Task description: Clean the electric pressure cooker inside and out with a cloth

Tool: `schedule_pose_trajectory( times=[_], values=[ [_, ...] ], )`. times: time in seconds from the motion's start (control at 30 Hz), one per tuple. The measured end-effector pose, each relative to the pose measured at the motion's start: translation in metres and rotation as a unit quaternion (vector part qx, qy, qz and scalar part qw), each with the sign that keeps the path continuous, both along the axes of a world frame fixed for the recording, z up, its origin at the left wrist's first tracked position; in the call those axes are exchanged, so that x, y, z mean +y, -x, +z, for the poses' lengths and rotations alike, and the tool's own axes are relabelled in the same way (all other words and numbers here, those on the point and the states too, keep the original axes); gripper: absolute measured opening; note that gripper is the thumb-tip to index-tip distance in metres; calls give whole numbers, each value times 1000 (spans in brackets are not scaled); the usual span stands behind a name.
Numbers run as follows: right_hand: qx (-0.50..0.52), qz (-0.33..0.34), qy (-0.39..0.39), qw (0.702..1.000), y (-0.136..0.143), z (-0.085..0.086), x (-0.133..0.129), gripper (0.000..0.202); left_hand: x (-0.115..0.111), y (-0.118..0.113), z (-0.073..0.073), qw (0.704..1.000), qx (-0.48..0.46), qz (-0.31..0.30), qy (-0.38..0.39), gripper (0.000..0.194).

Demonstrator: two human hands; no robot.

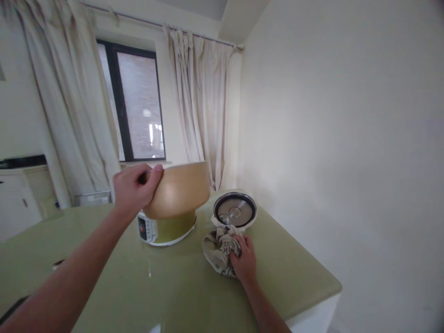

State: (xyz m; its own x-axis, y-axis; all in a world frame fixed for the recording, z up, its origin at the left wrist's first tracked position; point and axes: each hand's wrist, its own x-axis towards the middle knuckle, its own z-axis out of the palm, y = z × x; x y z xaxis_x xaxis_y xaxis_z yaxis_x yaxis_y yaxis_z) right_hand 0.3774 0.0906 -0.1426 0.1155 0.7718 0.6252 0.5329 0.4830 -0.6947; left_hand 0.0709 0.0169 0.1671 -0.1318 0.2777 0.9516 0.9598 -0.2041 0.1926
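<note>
A gold-coloured inner pot [182,188] is up in the air, tilted, with my left hand [138,187] gripping its rim at the left side. Beneath it stands a white cooker [151,231] with a dark control panel, its upper part mostly hidden by the pot. My right hand [245,259] is closed on a crumpled patterned cloth [218,252] that rests on the green table. Just behind the cloth lies a round lid [239,209] with a dark ring and a grey inner face.
The green table [291,268] has a rounded right corner near the pale wall. Curtains [208,92] hang beside a dark-framed window [138,101]. A white cabinet [17,199] stands at the far left. Part of a dark object shows at the lower left edge.
</note>
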Motion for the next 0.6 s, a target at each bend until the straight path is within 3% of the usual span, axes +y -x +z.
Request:
schedule_pose_trajectory(
  times=[0.1, 0.27, 0.47, 0.6],
  values=[
    [14, -2, 10, 1000, -1, 3, -1, 43, -35, -21, -37, 992, 92, -77, -31, 39],
    [53, -15, 14, 998, -4, 9, -3, 38, -76, -46, -113, 962, 178, -184, -92, 23],
    [114, -45, 12, 992, -9, 9, 1, 35, -93, -51, -193, 954, 216, -186, -96, 17],
    [129, -50, 15, 990, -13, 3, 6, 41, -100, -48, -226, 953, 230, -173, -93, 15]
  ],
)
